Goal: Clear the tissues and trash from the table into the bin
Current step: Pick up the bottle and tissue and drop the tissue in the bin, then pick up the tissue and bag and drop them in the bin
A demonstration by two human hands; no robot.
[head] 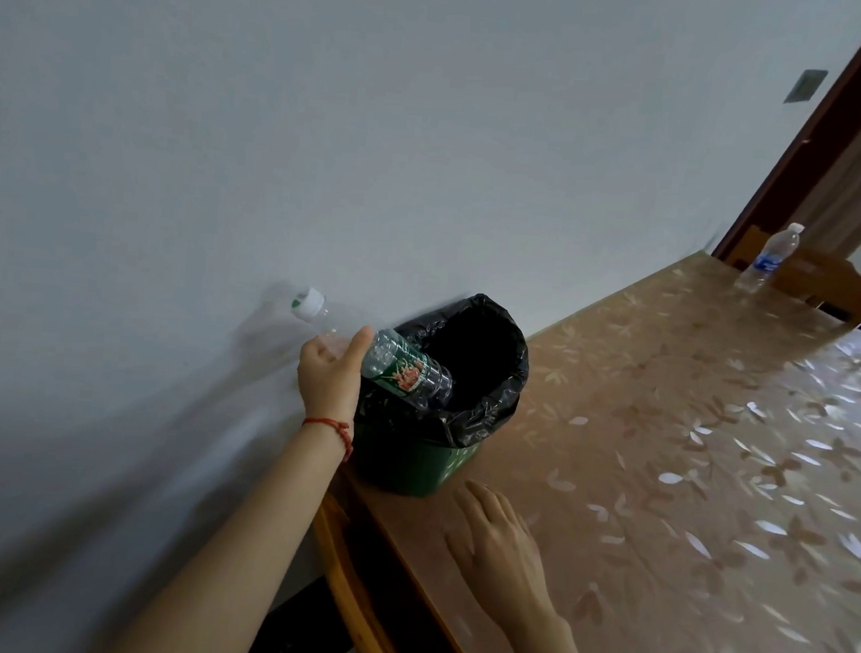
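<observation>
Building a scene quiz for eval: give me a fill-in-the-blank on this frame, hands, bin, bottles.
1. The left hand holds a plastic bottle with its base over the ____.
2. The bin is lined with a ____ bag.
3. The right hand rests with straight fingers on the ____.
4. A second bottle, with a blue label, stands ____ at the table's far end.

Missing words: bin; black; table; upright

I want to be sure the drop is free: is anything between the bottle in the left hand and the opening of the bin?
Nothing visible. The left hand holds the bottle with its base already over the bin opening.
</observation>
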